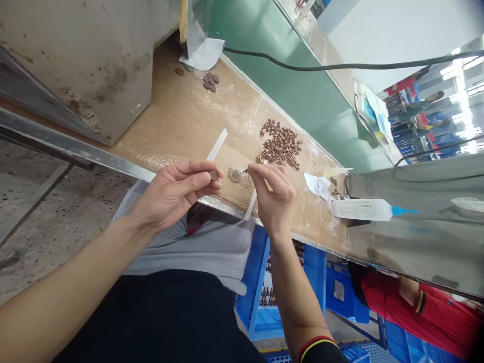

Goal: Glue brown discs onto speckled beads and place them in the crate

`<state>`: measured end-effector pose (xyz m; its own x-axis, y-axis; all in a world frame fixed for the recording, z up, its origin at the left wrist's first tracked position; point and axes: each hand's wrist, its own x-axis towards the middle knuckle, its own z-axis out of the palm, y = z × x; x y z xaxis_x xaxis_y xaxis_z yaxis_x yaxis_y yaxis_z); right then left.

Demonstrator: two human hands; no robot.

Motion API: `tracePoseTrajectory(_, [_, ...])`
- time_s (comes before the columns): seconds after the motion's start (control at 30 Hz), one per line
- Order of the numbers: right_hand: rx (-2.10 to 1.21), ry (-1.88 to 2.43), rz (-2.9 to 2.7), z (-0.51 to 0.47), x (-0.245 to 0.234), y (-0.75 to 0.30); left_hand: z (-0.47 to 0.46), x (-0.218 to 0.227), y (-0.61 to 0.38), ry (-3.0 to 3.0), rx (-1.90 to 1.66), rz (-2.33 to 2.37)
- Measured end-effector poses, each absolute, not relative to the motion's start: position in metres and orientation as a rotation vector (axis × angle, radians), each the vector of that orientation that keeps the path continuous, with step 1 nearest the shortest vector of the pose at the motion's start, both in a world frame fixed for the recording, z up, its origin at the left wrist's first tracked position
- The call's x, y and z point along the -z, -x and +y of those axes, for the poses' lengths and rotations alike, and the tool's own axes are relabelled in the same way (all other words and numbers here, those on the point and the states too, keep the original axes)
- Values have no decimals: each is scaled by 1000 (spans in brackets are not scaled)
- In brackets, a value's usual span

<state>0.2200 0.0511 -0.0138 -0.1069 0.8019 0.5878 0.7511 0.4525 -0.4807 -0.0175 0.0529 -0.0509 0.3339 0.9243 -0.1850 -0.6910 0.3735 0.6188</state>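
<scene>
My left hand (177, 194) pinches a small brown disc (214, 175) between thumb and fingers, just over the table's near edge. To its right, my right hand (274, 196) is closed in a pinch around a tiny dark piece (245, 171), too small to make out. Between the hands, on the cardboard-covered table (181, 121), lies a small whitish round holder (237, 174) with tiny specks beside it. Beyond my right hand is a heap of small brown and gold parts (282, 143). Several similar brown discs (210, 82) lie at the table's far left.
A white bottle with a blue nozzle (363, 209) lies at the right, near crumpled white paper (316, 185). A stained grey metal housing (86, 55) stands at the left. Blue crates (260, 322) are below the table. A person in red (419, 307) is at the lower right.
</scene>
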Motion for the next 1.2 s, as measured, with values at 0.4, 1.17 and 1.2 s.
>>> tracePoseTrajectory(0.4, [22, 1246, -1984, 53, 19, -222, 53, 51, 18, -468, -1089, 523])
tracePoseTrajectory(1.17, [118, 1264, -1812, 52, 13, -220, 53, 50, 17, -473, -1078, 581])
tracePoseTrajectory(1.2, [133, 1254, -1838, 53, 12, -220, 53, 50, 17, -474, -1080, 585])
